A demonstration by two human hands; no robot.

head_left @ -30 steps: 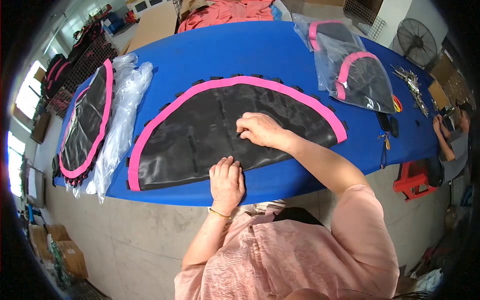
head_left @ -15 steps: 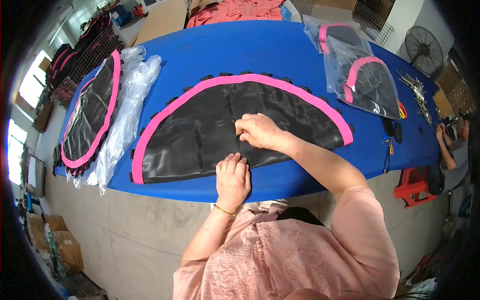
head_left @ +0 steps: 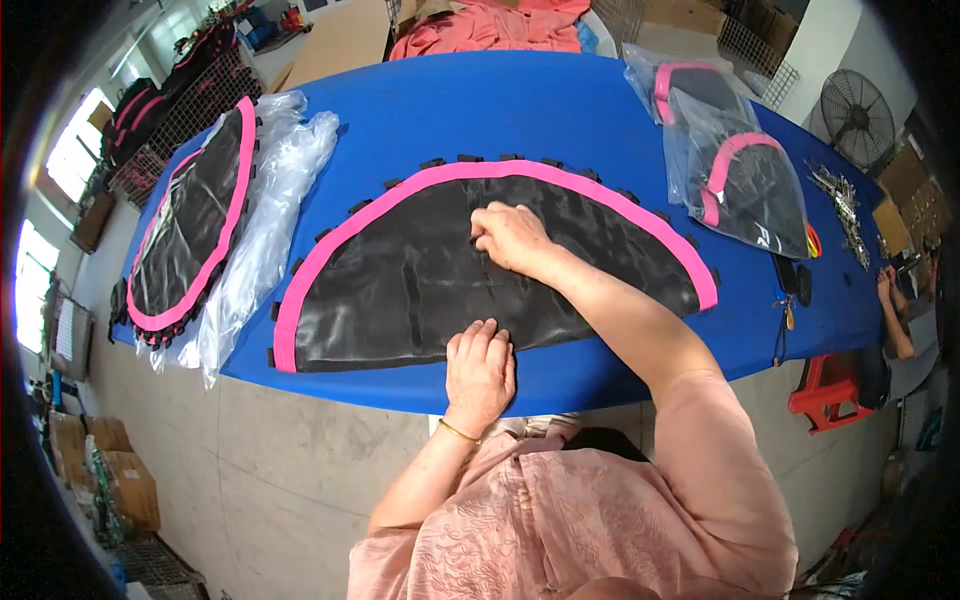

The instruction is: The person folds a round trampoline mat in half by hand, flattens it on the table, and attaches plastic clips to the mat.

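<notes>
A half-round piece of black mesh (head_left: 380, 290) with a bright pink border (head_left: 400, 186) and small black tabs along its curve lies flat before me. My left hand (head_left: 481, 365) rests on its near straight edge, fingers stretched out flat. Over the middle of the mesh, my right hand (head_left: 512, 238) is closed, with fingers curled down at the cloth beside a dark crease. Whatever those fingertips hold, if anything, is hidden.
Another pink-edged black mesh piece (head_left: 185, 240) lies left beside clear plastic film (head_left: 265, 220). Bagged pieces (head_left: 755, 190) sit at the far right of the blue table (head_left: 400, 110), near a metal pile (head_left: 843, 215). A red stool (head_left: 828, 395) and another person's arm (head_left: 893, 315) are at right.
My right hand has slid away from me over the mesh, toward its curved far edge. The left hand stays on the near edge. The whole view has shifted slightly.
</notes>
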